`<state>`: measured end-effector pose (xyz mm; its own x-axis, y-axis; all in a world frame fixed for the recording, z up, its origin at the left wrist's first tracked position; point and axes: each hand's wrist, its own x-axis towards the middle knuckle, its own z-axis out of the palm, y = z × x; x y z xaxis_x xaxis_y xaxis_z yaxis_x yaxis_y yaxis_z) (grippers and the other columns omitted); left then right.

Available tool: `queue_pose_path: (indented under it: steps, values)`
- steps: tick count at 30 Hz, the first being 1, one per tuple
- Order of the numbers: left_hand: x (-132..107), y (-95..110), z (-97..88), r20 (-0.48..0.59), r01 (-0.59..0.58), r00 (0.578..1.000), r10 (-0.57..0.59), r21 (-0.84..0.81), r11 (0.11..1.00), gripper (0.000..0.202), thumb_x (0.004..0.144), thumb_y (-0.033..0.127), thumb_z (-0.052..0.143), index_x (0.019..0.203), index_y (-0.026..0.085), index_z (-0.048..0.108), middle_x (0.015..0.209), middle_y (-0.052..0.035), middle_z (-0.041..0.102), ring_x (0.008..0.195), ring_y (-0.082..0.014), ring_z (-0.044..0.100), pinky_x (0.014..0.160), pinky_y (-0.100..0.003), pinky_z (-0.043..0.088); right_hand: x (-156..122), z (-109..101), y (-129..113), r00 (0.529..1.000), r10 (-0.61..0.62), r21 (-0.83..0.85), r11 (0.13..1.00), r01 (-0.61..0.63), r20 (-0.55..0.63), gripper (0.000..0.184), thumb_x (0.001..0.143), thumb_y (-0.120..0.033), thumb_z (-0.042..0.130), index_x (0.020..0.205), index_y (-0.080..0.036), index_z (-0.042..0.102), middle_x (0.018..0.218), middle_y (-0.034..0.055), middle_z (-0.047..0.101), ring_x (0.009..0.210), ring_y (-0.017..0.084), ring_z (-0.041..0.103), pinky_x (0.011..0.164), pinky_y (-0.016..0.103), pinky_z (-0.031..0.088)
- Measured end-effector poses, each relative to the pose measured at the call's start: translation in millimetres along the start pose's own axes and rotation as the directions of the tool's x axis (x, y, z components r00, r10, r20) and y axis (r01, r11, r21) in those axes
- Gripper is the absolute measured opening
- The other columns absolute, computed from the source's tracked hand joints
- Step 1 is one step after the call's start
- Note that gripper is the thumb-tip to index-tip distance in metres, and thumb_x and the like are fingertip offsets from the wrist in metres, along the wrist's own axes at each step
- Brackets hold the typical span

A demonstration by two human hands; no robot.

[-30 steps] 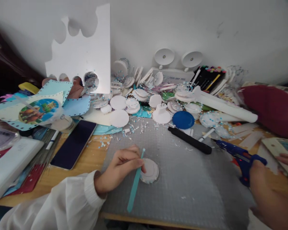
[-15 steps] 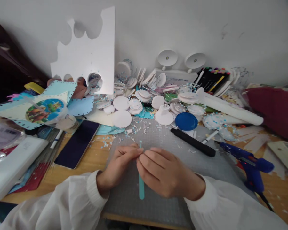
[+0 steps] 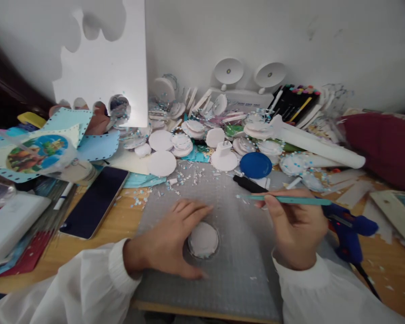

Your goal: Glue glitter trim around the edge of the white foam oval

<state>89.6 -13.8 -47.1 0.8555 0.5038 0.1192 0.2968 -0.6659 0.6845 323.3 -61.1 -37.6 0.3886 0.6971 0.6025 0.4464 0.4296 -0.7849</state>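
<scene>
A small white round disc (image 3: 203, 239) lies on the grey cutting mat (image 3: 236, 274). My left hand (image 3: 168, 238) rests on the mat just left of the disc, fingers spread around it, thumb below and index finger above. My right hand (image 3: 295, 227) is closed on a thin teal stick (image 3: 283, 199), held level over the mat to the right of the disc. Both arms wear white sleeves.
A blue glue gun (image 3: 349, 229) lies right of my right hand. A black pen (image 3: 248, 183), a blue lid (image 3: 255, 165), many white foam discs (image 3: 161, 163) and scraps crowd the back. A phone (image 3: 94, 201) lies left on the wooden desk. A cut white foam board (image 3: 121, 67) leans on the wall.
The teal stick passed from my left hand to my right, which lifted it rightward off the disc. My left hand opened and settled around the disc. The glue gun was set down earlier.
</scene>
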Motion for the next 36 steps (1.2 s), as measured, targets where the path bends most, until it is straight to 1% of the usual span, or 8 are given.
queue_pose_path:
  steps: [2,5,8,12,17,22,29,36]
  values:
    - [3,-2,2.2,0.041,-0.033,0.999,0.030,0.075,0.997,0.089,0.060,0.050,0.079,0.135,0.019,0.044,0.132,-0.0145,0.053,0.122,-0.0348,0.045,0.108,-0.054,0.028,-4,-3,2,0.994,0.106,0.076,0.991,-0.107,0.021,0.007,0.083,-0.014,0.064,0.084,-0.021,0.064,0.071,-0.0011,0.061,0.057,0.011,0.061,0.052,0.024,0.052]
    - [5,-1,1.9,0.002,-0.052,0.999,0.052,0.050,0.997,0.062,0.067,0.041,0.077,0.121,0.021,0.053,0.117,-0.0084,0.062,0.112,-0.0281,0.054,0.108,-0.049,0.031,-9,-6,2,0.972,0.220,0.229,0.945,-0.233,0.081,0.006,0.085,-0.016,0.064,0.085,-0.022,0.063,0.073,-0.0015,0.060,0.057,0.010,0.059,0.052,0.025,0.051]
    - [4,2,-0.1,-0.073,-0.032,0.997,0.029,-0.044,0.999,0.061,0.066,0.039,0.078,0.119,0.022,0.052,0.113,-0.0081,0.063,0.109,-0.0267,0.056,0.100,-0.045,0.041,-14,-5,-2,0.945,0.270,0.326,0.891,-0.317,0.182,0.006,0.087,-0.017,0.061,0.086,-0.022,0.062,0.074,-0.0012,0.062,0.057,0.010,0.058,0.052,0.025,0.050]
    - [0,3,-0.1,-0.123,-0.042,0.992,0.024,-0.147,0.988,0.064,0.065,0.035,0.079,0.120,0.021,0.050,0.113,-0.0106,0.061,0.106,-0.0270,0.057,0.091,-0.041,0.047,-20,-4,-15,0.918,0.274,0.340,0.867,-0.365,0.286,0.007,0.087,-0.014,0.060,0.088,-0.022,0.061,0.075,-0.0010,0.061,0.056,0.009,0.058,0.052,0.022,0.049]
    - [0,2,1.5,-0.207,-0.132,0.973,0.102,-0.137,0.982,0.068,0.063,0.038,0.080,0.120,0.019,0.048,0.104,-0.0094,0.064,0.096,-0.0256,0.060,0.090,-0.043,0.044,-28,-4,-26,0.903,0.203,0.304,0.894,-0.329,0.379,0.018,0.085,-0.006,0.056,0.093,-0.022,0.059,0.074,-0.0012,0.062,0.062,0.010,0.058,0.056,0.024,0.049]
    - [1,4,1.9,-0.283,-0.148,0.952,0.118,-0.086,0.985,0.068,0.059,0.042,0.081,0.115,0.020,0.049,0.092,-0.0064,0.065,0.081,-0.0227,0.059,0.079,-0.041,0.041,-33,-5,-26,0.906,0.156,0.288,0.915,-0.283,0.393,0.023,0.084,-0.004,0.056,0.096,-0.023,0.059,0.076,-0.0006,0.062,0.067,0.013,0.060,0.063,0.030,0.050]
    - [1,4,1.9,-0.301,-0.153,0.944,0.133,-0.044,0.987,0.068,0.056,0.044,0.081,0.112,0.019,0.051,0.089,-0.0057,0.065,0.077,-0.0214,0.058,0.073,-0.039,0.039,-34,-5,-29,0.904,0.169,0.260,0.923,-0.285,0.392,0.021,0.085,-0.008,0.056,0.096,-0.025,0.060,0.071,-0.0011,0.061,0.067,0.015,0.062,0.067,0.034,0.051]
    - [2,3,3.5,-0.318,-0.176,0.936,0.153,-0.044,0.983,0.067,0.058,0.045,0.079,0.113,0.019,0.051,0.088,-0.0063,0.066,0.078,-0.0217,0.059,0.074,-0.039,0.040,-33,-5,-26,0.906,0.091,0.233,0.951,-0.202,0.412,0.027,0.081,0.000,0.055,0.097,-0.021,0.059,0.078,0.0004,0.063,0.068,0.014,0.061,0.060,0.030,0.050]
